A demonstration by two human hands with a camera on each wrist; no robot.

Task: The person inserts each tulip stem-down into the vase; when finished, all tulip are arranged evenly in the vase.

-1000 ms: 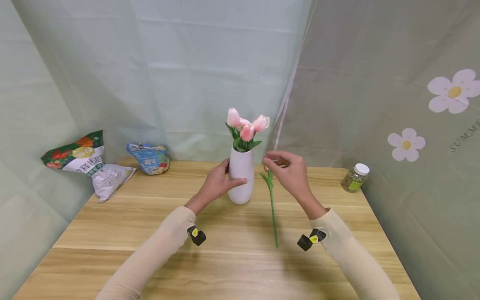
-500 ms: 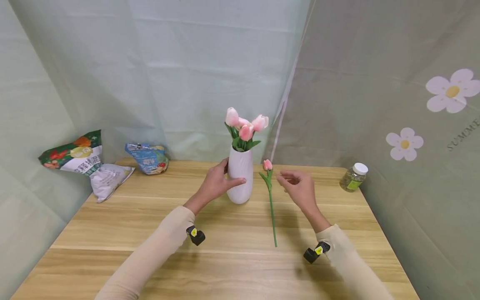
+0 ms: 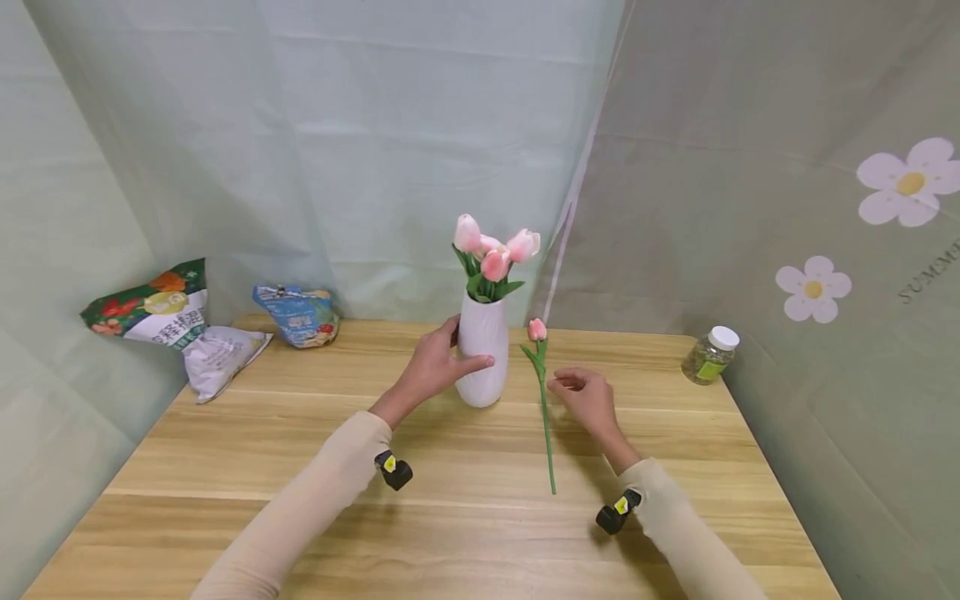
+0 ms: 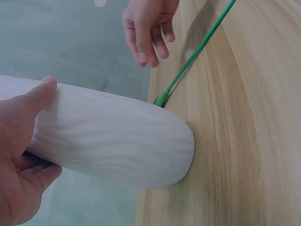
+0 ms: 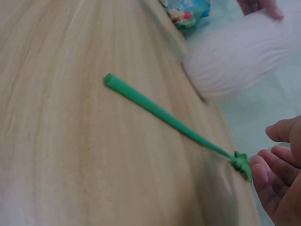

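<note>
A white ribbed vase (image 3: pixel 482 358) stands upright on the table, holding several pink tulips (image 3: pixel 495 265) with green leaves. My left hand (image 3: pixel 433 364) grips the vase from its left side, thumb across the front and fingers behind, as the left wrist view (image 4: pixel 21 150) also shows. One single pink tulip (image 3: pixel 537 330) lies on the wood right of the vase, its green stem (image 5: pixel 155 109) pointing toward me. Just right of that stem hovers my right hand (image 3: pixel 588 402), fingers loosely bent and thumb apart, with nothing held in the right wrist view.
At the back left lie a green-and-white bag (image 3: pixel 176 312) and a blue bag (image 3: pixel 300 318). A lidded jar (image 3: pixel 710 356) stands at the table's right back corner. Fabric walls (image 3: pixel 420 150) rise right behind the wooden table (image 3: pixel 420 533).
My right hand has drawn back from the single tulip's head, uncovering it, and come down toward me beside the stem. The left hand, vase and lying tulip have stayed put.
</note>
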